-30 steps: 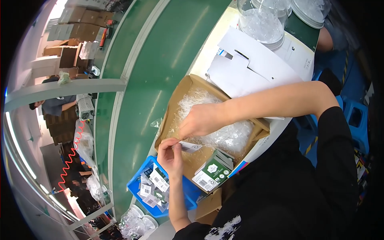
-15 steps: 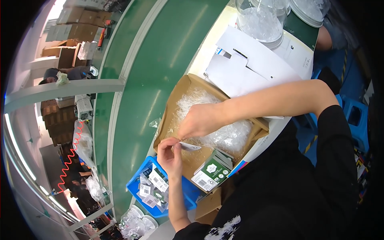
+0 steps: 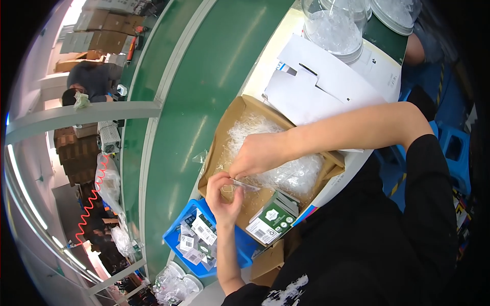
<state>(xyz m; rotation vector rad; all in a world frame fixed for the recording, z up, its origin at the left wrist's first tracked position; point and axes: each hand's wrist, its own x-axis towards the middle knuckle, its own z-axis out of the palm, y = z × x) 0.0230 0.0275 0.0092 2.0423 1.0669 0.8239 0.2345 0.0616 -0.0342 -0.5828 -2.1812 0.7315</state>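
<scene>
A small white card [image 3: 247, 185] is pinched in my left hand [image 3: 227, 200], tilted so it shows nearly edge-on. My right hand [image 3: 259, 155] is closed, its fingertips meeting my left fingertips at the card's end; what they grip is hidden. Both hands are over an open cardboard box [image 3: 232, 113]. Under and around my right hand in the box lies a heap of thin clear plastic strands [image 3: 301, 173]. A stack of green and white printed cards [image 3: 270, 218] lies at the box's near corner.
Left of the box, a blue bin [image 3: 176, 224] holds several bagged cards. White cardboard sheets [image 3: 311, 86] lie beyond my right forearm. Clear tubs [image 3: 334, 33] stand at the back, more tubs [image 3: 176, 283] at lower left. A green conveyor [image 3: 204, 81] runs alongside; a person [image 3: 94, 79] is across it.
The card in my left hand has turned from showing its face to nearly edge-on. My left thumb has moved away from the fingertips. The person across the conveyor has shifted.
</scene>
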